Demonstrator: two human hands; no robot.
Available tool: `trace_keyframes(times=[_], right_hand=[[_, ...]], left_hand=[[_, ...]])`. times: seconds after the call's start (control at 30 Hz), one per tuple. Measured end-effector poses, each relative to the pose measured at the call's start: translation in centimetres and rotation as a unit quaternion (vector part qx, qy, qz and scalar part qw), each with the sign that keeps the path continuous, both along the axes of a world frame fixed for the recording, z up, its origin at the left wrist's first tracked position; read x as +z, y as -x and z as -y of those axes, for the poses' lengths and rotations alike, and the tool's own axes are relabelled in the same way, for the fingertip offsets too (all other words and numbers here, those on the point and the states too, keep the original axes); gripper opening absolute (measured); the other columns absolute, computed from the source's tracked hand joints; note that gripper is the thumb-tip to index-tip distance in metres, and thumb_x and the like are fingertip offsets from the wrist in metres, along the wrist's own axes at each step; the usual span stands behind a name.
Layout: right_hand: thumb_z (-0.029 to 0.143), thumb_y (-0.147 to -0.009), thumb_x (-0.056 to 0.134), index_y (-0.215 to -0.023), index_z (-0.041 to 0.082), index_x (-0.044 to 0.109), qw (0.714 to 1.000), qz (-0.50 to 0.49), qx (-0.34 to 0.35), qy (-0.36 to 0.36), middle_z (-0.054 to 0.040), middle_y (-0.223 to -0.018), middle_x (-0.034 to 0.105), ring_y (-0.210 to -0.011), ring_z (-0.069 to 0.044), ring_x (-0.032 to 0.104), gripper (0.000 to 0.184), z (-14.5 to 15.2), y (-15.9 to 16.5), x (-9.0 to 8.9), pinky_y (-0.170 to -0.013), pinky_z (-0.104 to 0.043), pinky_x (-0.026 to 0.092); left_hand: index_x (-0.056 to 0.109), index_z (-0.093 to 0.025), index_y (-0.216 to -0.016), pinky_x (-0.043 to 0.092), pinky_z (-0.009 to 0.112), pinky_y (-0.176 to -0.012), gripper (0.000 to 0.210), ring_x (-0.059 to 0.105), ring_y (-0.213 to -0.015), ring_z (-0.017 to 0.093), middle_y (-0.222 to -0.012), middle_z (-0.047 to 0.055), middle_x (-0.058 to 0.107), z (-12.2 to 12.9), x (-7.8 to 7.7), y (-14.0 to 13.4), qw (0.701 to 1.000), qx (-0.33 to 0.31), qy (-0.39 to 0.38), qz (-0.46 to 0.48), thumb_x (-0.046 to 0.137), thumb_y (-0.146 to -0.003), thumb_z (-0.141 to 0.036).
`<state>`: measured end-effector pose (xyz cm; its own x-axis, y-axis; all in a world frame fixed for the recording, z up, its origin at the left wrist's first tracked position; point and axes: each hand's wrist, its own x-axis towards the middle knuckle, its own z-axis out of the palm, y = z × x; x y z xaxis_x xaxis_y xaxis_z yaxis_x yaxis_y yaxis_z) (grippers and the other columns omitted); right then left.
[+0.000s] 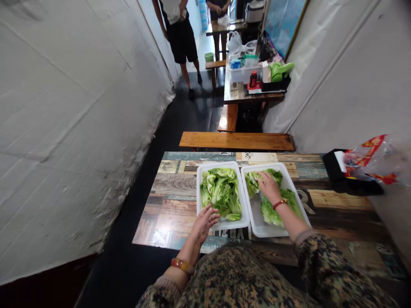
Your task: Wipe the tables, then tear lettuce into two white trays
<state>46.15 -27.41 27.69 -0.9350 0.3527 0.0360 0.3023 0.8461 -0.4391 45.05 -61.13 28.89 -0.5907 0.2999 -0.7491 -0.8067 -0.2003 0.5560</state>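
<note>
Two white rectangular trays stand side by side on a patchwork wooden table (175,201). The left tray (199,188) is piled with green lettuce leaves (221,192). The right tray (257,222) holds fewer lettuce leaves (272,211), spread along its far and right sides. My left hand (205,222) hovers with its fingers apart over the near edge of the left tray and holds nothing. My right hand (269,187) lies palm down on the lettuce in the right tray, a red bracelet on its wrist.
A black holder (340,177) with a red and clear plastic bag (375,158) sits at the table's right end. A wooden bench (236,140) runs along the far side. Beyond stands another cluttered table (250,94). Two people (181,34) stand in the aisle.
</note>
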Motion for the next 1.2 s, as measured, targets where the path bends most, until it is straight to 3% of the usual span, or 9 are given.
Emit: trace_keyframes(times=[0.13, 0.23, 0.43, 0.67, 0.73, 0.83, 0.97, 1.07, 1.2], right_hand=[[0.023, -0.093, 0.039, -0.129, 0.023, 0.056, 0.996, -0.023, 0.078, 0.035, -0.0085, -0.123, 0.062, -0.111, -0.022, 0.057, 0.040, 4.6, 2.5, 3.0, -0.098, -0.037, 0.045], [0.018, -0.091, 0.047, -0.127, 0.024, 0.057, 0.989, 0.012, 0.145, -0.006, -0.0073, -0.124, 0.062, -0.112, -0.021, 0.055, 0.038, 8.0, 5.1, 3.7, -0.098, -0.034, 0.042], [0.011, -0.089, 0.048, -0.122, 0.022, 0.060, 0.980, 0.085, 0.161, -0.075, -0.0127, -0.125, 0.060, -0.111, -0.025, 0.054, 0.037, 11.9, 8.8, 1.6, -0.097, -0.040, 0.039], [0.007, -0.090, 0.039, -0.106, 0.021, 0.068, 0.980, 0.092, 0.169, -0.053, -0.0082, -0.114, 0.067, -0.106, -0.019, 0.058, 0.036, 11.1, 7.7, -0.6, -0.093, -0.034, 0.045], [0.011, -0.091, 0.036, -0.111, 0.020, 0.067, 0.989, 0.042, 0.140, -0.005, -0.0083, -0.119, 0.066, -0.109, -0.019, 0.058, 0.038, 10.8, 6.4, -0.6, -0.096, -0.034, 0.045], [0.024, -0.090, 0.043, -0.109, 0.017, 0.067, 0.980, -0.064, -0.017, 0.188, -0.0102, -0.113, 0.069, -0.103, -0.021, 0.063, 0.031, 11.2, 4.1, -0.7, -0.093, -0.038, 0.049], [0.038, -0.077, 0.060, -0.108, 0.014, 0.065, 0.857, -0.103, -0.208, 0.460, -0.0133, -0.110, 0.070, -0.096, -0.024, 0.066, 0.040, 13.9, 1.0, -1.0, -0.077, -0.036, 0.055], [0.039, -0.070, 0.068, -0.111, 0.015, 0.063, 0.794, -0.103, -0.227, 0.554, -0.0124, -0.113, 0.068, -0.098, -0.023, 0.066, 0.047, 16.6, -0.5, -0.4, -0.074, -0.032, 0.055], [0.033, -0.067, 0.072, -0.109, 0.015, 0.063, 0.780, -0.096, -0.203, 0.584, -0.0095, -0.104, 0.071, -0.094, -0.020, 0.065, 0.047, 18.8, -1.1, 1.0, -0.083, -0.033, 0.052]], left_hand=[[0.051, -0.018, -0.118, 0.052, 0.025, -0.065, 0.047, 0.070, -0.074, 0.016, -0.096, 0.010, 0.070, -0.2, 0.0, 0.1, 1.000, -0.003, -0.002, 0.007, 0.073, -0.078, -0.031], [0.053, -0.018, -0.115, 0.051, 0.026, -0.065, 0.044, 0.070, -0.073, 0.016, -0.094, 0.010, 0.070, -0.4, 0.4, 0.4, 1.000, -0.010, -0.007, 0.001, 0.072, -0.079, -0.032], [0.053, -0.018, -0.113, 0.050, 0.026, -0.066, 0.037, 0.070, -0.072, 0.016, -0.089, 0.008, 0.071, 0.0, 1.2, 1.1, 1.000, -0.005, -0.011, -0.006, 0.068, -0.082, -0.030], [0.052, -0.017, -0.113, 0.049, 0.025, -0.066, 0.034, 0.069, -0.072, 0.015, -0.088, 0.008, 0.071, 0.8, 0.9, 1.5, 1.000, 0.014, -0.026, -0.003, 0.064, -0.085, -0.029], [0.053, -0.016, -0.113, 0.049, 0.025, -0.066, 0.033, 0.069, -0.071, 0.015, -0.088, 0.008, 0.071, 0.8, 0.5, 1.6, 0.999, 0.019, -0.032, -0.001, 0.065, -0.084, -0.029], [0.054, -0.016, -0.113, 0.049, 0.026, -0.066, 0.034, 0.069, -0.072, 0.016, -0.089, 0.008, 0.071, 0.4, 0.2, 1.7, 0.999, 0.010, -0.038, 0.001, 0.066, -0.083, -0.029], [0.056, -0.017, -0.114, 0.048, 0.025, -0.067, 0.041, 0.069, -0.075, 0.015, -0.093, 0.009, 0.071, -0.8, 0.0, 1.9, 0.999, -0.025, -0.037, -0.008, 0.071, -0.079, -0.032], [0.059, -0.018, -0.109, 0.048, 0.027, -0.069, 0.045, 0.069, -0.079, 0.017, -0.095, 0.008, 0.071, -2.0, 0.2, 1.9, 0.997, -0.055, -0.051, -0.004, 0.078, -0.072, -0.037], [0.064, -0.017, -0.091, 0.050, 0.028, -0.068, 0.041, 0.067, -0.072, 0.016, -0.084, 0.004, 0.071, -2.8, 0.4, 2.1, 0.997, -0.023, -0.074, -0.021, 0.085, -0.061, -0.035]])
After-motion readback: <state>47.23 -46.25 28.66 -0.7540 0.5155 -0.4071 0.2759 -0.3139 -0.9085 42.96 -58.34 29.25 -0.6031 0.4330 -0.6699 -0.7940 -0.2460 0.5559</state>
